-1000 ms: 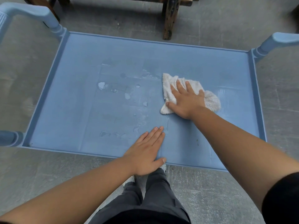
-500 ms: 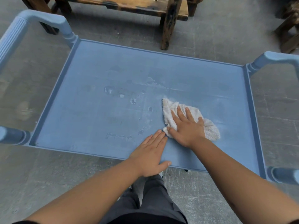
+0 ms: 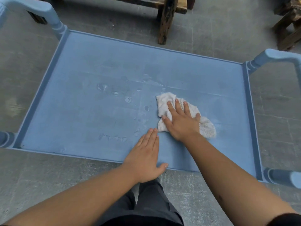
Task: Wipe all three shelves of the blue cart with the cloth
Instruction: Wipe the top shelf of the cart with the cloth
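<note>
The blue cart's top shelf (image 3: pixel 91 115) fills the middle of the view, with wet patches and droplets (image 3: pixel 128 99) near its centre. A white terry cloth (image 3: pixel 164 101) lies right of centre on the shelf. My right hand (image 3: pixel 180 121) presses flat on the cloth with fingers spread. My left hand (image 3: pixel 146 157) rests palm down on the shelf's near edge, just left of the cloth, holding nothing. The two lower shelves are hidden under the top one.
Blue cart handles rise at the far left (image 3: pixel 32 8) and far right (image 3: pixel 280 58). A dark wooden bench leg (image 3: pixel 163 22) stands on the grey concrete floor beyond the cart, with more wooden furniture (image 3: pixel 288 26) at the upper right. My dark trousers (image 3: pixel 151 204) show below.
My right hand dragged the cloth toward me across the shelf, then slid it slightly back away. My left hand stayed planted at the near edge.
</note>
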